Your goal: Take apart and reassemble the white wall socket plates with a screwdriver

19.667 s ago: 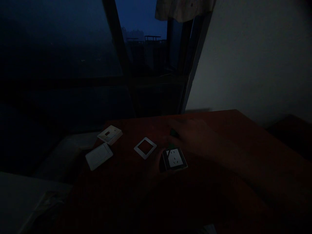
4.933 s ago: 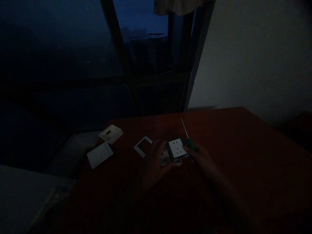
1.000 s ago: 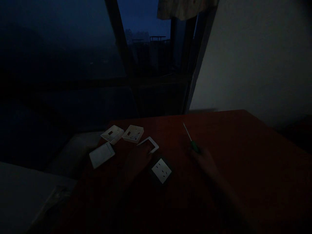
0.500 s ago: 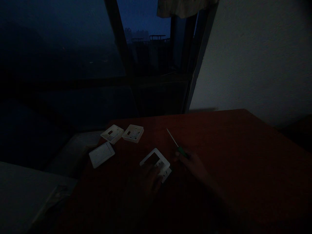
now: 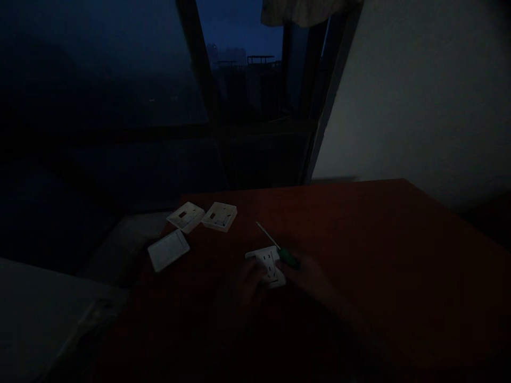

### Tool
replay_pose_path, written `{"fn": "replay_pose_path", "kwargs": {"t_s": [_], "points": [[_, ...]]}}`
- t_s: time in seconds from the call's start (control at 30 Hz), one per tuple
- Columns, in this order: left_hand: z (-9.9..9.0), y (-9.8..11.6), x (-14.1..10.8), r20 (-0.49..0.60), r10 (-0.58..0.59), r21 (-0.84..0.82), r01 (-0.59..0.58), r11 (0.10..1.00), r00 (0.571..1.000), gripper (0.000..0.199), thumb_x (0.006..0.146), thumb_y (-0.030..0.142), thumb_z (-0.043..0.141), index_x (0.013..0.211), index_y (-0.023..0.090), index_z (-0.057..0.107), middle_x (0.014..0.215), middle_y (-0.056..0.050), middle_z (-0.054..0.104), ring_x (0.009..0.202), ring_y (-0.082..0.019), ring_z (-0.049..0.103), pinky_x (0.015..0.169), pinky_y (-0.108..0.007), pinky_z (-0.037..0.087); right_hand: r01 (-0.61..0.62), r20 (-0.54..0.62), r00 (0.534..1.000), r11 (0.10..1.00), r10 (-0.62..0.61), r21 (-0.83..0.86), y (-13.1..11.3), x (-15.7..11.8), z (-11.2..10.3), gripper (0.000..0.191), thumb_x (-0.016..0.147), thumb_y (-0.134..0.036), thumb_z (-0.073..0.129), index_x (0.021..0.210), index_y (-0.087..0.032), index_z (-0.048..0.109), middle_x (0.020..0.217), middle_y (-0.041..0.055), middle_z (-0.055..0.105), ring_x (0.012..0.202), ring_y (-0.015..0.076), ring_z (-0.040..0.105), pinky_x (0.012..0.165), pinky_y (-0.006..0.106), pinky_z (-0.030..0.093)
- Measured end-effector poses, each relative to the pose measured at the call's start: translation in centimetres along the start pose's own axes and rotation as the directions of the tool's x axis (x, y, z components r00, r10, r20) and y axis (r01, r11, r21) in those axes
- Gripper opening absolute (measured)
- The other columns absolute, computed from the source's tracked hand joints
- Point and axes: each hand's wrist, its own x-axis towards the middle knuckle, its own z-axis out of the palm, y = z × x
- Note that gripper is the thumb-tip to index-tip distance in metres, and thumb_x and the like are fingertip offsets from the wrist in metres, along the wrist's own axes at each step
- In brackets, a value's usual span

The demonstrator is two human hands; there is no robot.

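Observation:
The view is very dark. A white socket panel with dark slots lies on the reddish-brown table near its front middle. My left hand is at the panel's left side, its fingers bent onto the white frame and socket face. My right hand is closed round the green handle of a screwdriver, whose shaft points up and to the left, away from the panel. The fingers of that hand touch or nearly touch the panel's right edge.
Two open white boxes sit side by side at the table's back left. A flat white panel lies in front of them. Behind the table are a dark window and a pale wall.
The frame and socket face, tilted apart before, now lie together as one panel, turned and slightly further right. My right hand has moved left to it with the screwdriver.

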Motion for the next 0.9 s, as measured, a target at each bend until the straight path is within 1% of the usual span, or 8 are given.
{"fn": "replay_pose_path", "kwargs": {"t_s": [0.1,0.17,0.3,0.37,0.47,0.63,0.77,0.9], "points": [[-0.6,-0.6,0.6,-0.076,-0.088,-0.087,0.081,0.993,0.993,0.044,0.079,0.024,0.064,0.121,0.027,0.054,0.130,-0.008,0.049,0.117,-0.027,0.052,0.097,-0.042,0.048,0.017,-0.007,1.000,1.000,-0.017,0.007,0.2,0.0,-0.1,0.025,0.082,-0.040,0.056,0.092,-0.021,0.068,0.086,0.0020,0.071,0.076,0.0194,0.064,0.068,0.027,0.048],[-0.6,-1.1,0.8,-0.096,-0.122,-0.107,0.112,0.988,0.988,0.059,0.076,0.028,0.069,0.131,0.026,0.047,0.138,-0.009,0.043,0.126,-0.030,0.044,0.103,-0.046,0.042,0.005,-0.014,1.000,1.000,-0.005,0.019,0.2,0.0,-0.1,0.024,0.082,-0.039,0.056,0.091,-0.021,0.068,0.086,0.0025,0.071,0.076,0.0196,0.064,0.067,0.028,0.048],[0.3,-1.9,0.6,0.012,-0.112,-0.177,0.112,0.978,0.994,0.083,0.071,0.031,0.074,0.142,0.026,0.032,0.147,-0.010,0.033,0.135,-0.032,0.034,0.108,-0.048,0.036,-0.022,-0.016,1.000,0.999,0.022,0.045,0.1,0.0,-0.3,0.025,0.082,-0.039,0.056,0.092,-0.020,0.068,0.088,0.0033,0.072,0.077,0.0200,0.064,0.067,0.028,0.049],[0.6,-2.2,0.5,0.059,-0.102,-0.218,0.113,0.969,0.993,0.085,0.071,0.029,0.074,0.144,0.027,0.030,0.149,-0.010,0.032,0.135,-0.032,0.034,0.109,-0.048,0.035,-0.035,-0.006,0.999,0.998,0.035,0.049,0.1,-0.1,-0.4,0.026,0.082,-0.039,0.055,0.093,-0.020,0.068,0.088,0.0035,0.072,0.076,0.0200,0.064,0.065,0.028,0.048],[0.7,-2.1,0.5,0.077,-0.094,-0.228,0.109,0.967,0.993,0.084,0.073,0.026,0.072,0.145,0.027,0.028,0.149,-0.010,0.033,0.136,-0.030,0.034,0.110,-0.049,0.033,-0.047,-0.002,0.999,0.998,0.048,0.042,0.2,-0.1,-0.5,0.026,0.083,-0.040,0.054,0.093,-0.020,0.068,0.088,0.0028,0.071,0.078,0.0198,0.065,0.066,0.027,0.049],[0.5,-1.6,0.6,0.051,-0.083,-0.166,0.091,0.982,0.995,0.078,0.075,0.029,0.071,0.143,0.024,0.032,0.149,-0.011,0.034,0.135,-0.029,0.035,0.110,-0.047,0.034,-0.048,0.020,0.999,0.996,0.046,0.081,0.3,-0.1,-0.4,0.030,0.085,-0.044,0.051,0.093,-0.020,0.067,0.089,0.0031,0.071,0.080,0.0195,0.065,0.067,0.026,0.049],[0.8,-1.7,0.6,0.025,-0.051,-0.120,0.053,0.991,0.998,0.080,0.074,0.033,0.072,0.143,0.024,0.031,0.150,-0.011,0.035,0.135,-0.031,0.035,0.109,-0.050,0.035,-0.042,0.019,0.999,0.995,0.040,0.093,-0.2,-0.1,-0.6,0.032,0.085,-0.045,0.052,0.097,-0.019,0.067,0.090,0.0041,0.071,0.079,0.0200,0.066,0.066,0.027,0.050],[1.1,-1.9,0.7,0.044,0.000,-0.118,0.005,0.993,0.999,0.082,0.075,0.028,0.072,0.144,0.026,0.028,0.151,-0.010,0.032,0.136,-0.031,0.034,0.109,-0.050,0.036,-0.046,0.033,0.999,0.996,0.044,0.072,-0.2,-0.1,-0.6,0.032,0.085,-0.044,0.053,0.097,-0.018,0.068,0.089,0.0045,0.071,0.079,0.0206,0.066,0.068,0.028,0.051]]}}
